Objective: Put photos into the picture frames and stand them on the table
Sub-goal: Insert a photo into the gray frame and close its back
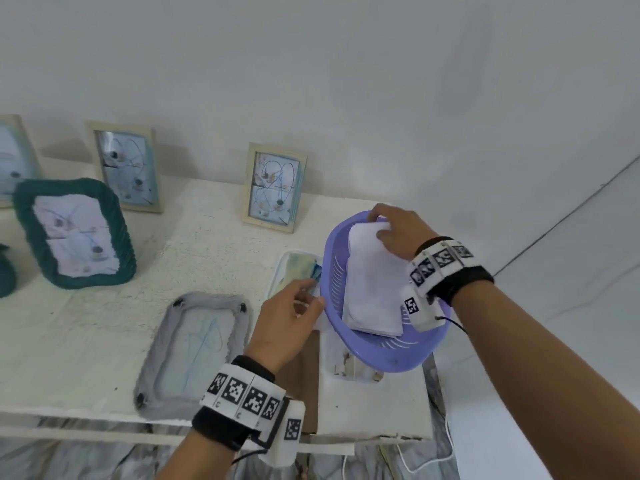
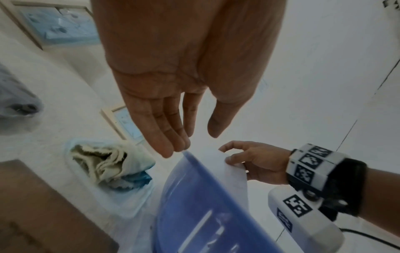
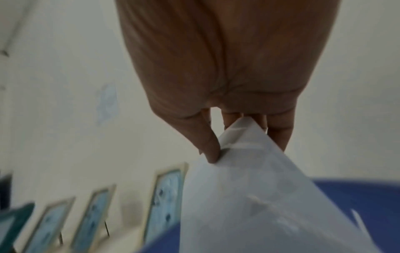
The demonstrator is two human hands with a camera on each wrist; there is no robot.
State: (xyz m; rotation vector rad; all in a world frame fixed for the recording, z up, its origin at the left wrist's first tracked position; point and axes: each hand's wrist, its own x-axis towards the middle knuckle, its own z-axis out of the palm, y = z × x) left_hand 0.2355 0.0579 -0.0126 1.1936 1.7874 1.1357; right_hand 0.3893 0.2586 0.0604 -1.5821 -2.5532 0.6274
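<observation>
two hands over the right end of the table [image 1: 104, 341].

right hand [image 1: 398, 233]: reaches into the purple basket [image 1: 381, 355], wrist bent down, thumb and fingers pinching the far top edge of the white sheets [image 1: 374, 289]; the right wrist view shows the thumb [image 3: 207, 145] pressed on the paper with fingers behind it. the sheets lie stacked in the basket, face not shown, top corner lifted.

left hand [image 1: 284, 327]: palm down, fingers straight and relaxed, holding nothing; the left wrist view shows the fingertips [image 2: 171, 149] touching the near-left rim of the basket.

grey fuzzy frame [image 1: 194, 355]: lies flat on the table, just left of the left hand, a faint blue drawing in its window.

green fuzzy frame [image 1: 74, 233]: stands tilted back at the left, photo inside.

wooden frames: one [image 1: 275, 187] stands behind the basket near the wall [image 1: 346, 81], another [image 1: 126, 164] further left, a third [image 1: 14, 157] cut by the left edge; all hold bluish photos.

clear tray [image 1: 280, 271]: between the left hand and basket, holding a crumpled cream and blue cloth [image 2: 112, 162], partly hidden by the basket.

brown board [image 1: 301, 375]: flat under the left wrist, partly covered.

wrist bands with black and white markers [image 1: 242, 396] on both forearms.
</observation>
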